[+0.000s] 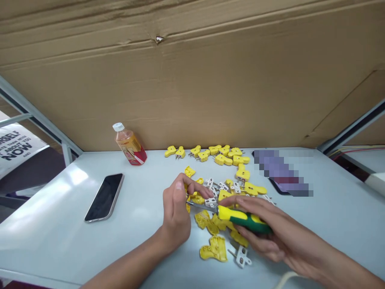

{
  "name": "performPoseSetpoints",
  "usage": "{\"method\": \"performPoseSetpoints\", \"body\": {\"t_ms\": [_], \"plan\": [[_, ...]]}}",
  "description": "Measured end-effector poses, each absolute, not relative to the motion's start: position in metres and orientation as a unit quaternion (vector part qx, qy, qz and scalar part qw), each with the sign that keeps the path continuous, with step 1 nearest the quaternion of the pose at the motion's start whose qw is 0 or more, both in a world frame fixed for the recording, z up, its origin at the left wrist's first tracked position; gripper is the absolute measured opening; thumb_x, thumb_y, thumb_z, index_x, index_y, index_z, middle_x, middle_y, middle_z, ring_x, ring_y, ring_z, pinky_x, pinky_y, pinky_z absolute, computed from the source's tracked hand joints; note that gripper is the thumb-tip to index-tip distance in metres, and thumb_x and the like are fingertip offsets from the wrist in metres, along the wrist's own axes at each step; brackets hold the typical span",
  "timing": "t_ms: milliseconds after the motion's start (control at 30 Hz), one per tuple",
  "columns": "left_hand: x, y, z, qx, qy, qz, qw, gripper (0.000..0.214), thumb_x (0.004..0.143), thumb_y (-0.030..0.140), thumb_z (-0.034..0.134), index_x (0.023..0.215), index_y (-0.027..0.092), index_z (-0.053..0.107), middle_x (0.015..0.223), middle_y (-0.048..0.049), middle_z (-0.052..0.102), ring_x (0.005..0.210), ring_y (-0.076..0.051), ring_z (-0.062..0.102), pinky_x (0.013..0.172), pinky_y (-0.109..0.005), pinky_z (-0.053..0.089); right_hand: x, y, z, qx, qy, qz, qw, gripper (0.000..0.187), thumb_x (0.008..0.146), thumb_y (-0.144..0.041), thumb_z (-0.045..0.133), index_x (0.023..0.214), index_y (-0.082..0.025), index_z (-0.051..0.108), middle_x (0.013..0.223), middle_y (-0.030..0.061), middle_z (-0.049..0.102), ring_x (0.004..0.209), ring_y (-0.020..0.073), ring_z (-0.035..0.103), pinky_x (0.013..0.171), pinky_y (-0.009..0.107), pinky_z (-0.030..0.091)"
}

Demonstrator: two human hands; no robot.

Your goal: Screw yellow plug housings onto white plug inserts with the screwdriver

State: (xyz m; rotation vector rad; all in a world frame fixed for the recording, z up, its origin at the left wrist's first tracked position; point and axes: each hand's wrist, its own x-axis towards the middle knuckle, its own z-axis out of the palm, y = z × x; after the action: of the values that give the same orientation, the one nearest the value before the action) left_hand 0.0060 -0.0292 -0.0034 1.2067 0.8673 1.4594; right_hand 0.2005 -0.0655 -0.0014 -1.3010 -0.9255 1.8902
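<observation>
My right hand [264, 228] is wrapped round the yellow and green handle of a screwdriver [243, 218], whose metal shaft points left. My left hand [177, 208] is closed on a small yellow plug part [189, 198] where the screwdriver tip meets it. Loose yellow plug shells [215, 249] and white pin inserts [242, 257] lie scattered on the white table [60, 237] under and in front of both hands. A row of assembled yellow plugs [222, 154] lies further back.
A black phone [105, 196] lies face up at the left. A tea bottle [130, 145] leans against the cardboard wall [192, 80] behind the table. A pixelated object [282, 172] sits at the right rear. Metal frame bars [30, 112] flank the table.
</observation>
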Motion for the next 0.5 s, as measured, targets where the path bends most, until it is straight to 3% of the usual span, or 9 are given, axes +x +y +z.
{"method": "performPoseSetpoints", "body": {"t_ms": [67,133,200,300,367,433,500], "plan": [[0.006,-0.031,-0.004,0.510,0.344,0.609,0.501,0.050,0.099,0.062,0.052,0.069,0.023,0.053,0.066,-0.0056,0.072,0.071,-0.026,0.073,0.079,-0.040,0.058,0.203,-0.066,-0.005,-0.496,-0.372,0.728,0.293,0.056,0.078,-0.076,0.073,0.090,-0.022,0.072,0.056,-0.0064,0.053,0.036,0.0005,0.019,0.034,0.014,0.015],[0.005,-0.029,-0.004,0.505,0.363,0.588,0.517,0.049,0.100,0.061,0.052,0.068,0.024,0.051,0.065,-0.0061,0.072,0.071,-0.026,0.073,0.078,-0.039,0.058,0.204,-0.068,-0.011,-0.517,-0.513,0.593,0.344,0.043,0.083,-0.066,0.075,0.086,-0.023,0.077,0.062,-0.0002,0.064,0.038,0.0066,0.041,0.034,0.019,0.036],[0.005,-0.025,-0.004,0.483,0.396,0.559,0.545,0.047,0.100,0.058,0.051,0.068,0.024,0.049,0.062,-0.0060,0.071,0.070,-0.026,0.073,0.075,-0.038,0.057,0.203,-0.069,-0.016,-0.500,-0.663,0.373,0.415,0.022,0.090,-0.044,0.074,0.099,-0.027,0.084,0.081,0.0073,0.079,0.060,0.0189,0.070,0.052,0.030,0.060],[0.006,-0.021,-0.003,0.442,0.421,0.540,0.580,0.044,0.097,0.056,0.050,0.067,0.024,0.049,0.060,-0.0051,0.070,0.067,-0.026,0.073,0.072,-0.037,0.057,0.200,-0.071,-0.016,-0.421,-0.763,0.184,0.455,0.029,0.090,-0.019,0.070,0.111,-0.032,0.085,0.093,0.0066,0.084,0.082,0.0251,0.080,0.073,0.037,0.068],[0.007,-0.022,-0.001,0.429,0.418,0.543,0.588,0.044,0.096,0.057,0.051,0.067,0.024,0.049,0.058,-0.0042,0.069,0.064,-0.026,0.073,0.072,-0.038,0.058,0.197,-0.071,-0.011,-0.431,-0.747,0.197,0.467,0.025,0.087,-0.021,0.073,0.106,-0.033,0.086,0.092,0.0057,0.084,0.080,0.0249,0.080,0.072,0.036,0.068],[0.008,-0.025,0.000,0.428,0.404,0.555,0.587,0.045,0.095,0.059,0.053,0.067,0.024,0.049,0.057,-0.0031,0.068,0.062,-0.026,0.072,0.071,-0.039,0.059,0.197,-0.070,-0.008,-0.491,-0.681,0.298,0.455,0.019,0.084,-0.036,0.079,0.101,-0.030,0.086,0.086,0.0064,0.083,0.073,0.0236,0.078,0.063,0.033,0.066],[0.008,-0.029,0.000,0.434,0.387,0.576,0.575,0.046,0.095,0.060,0.055,0.067,0.024,0.049,0.056,-0.0022,0.066,0.061,-0.026,0.072,0.070,-0.039,0.059,0.198,-0.069,-0.007,-0.541,-0.575,0.454,0.412,0.039,0.086,-0.059,0.074,0.104,-0.026,0.083,0.070,0.0046,0.076,0.051,0.0168,0.065,0.045,0.027,0.055]]}}
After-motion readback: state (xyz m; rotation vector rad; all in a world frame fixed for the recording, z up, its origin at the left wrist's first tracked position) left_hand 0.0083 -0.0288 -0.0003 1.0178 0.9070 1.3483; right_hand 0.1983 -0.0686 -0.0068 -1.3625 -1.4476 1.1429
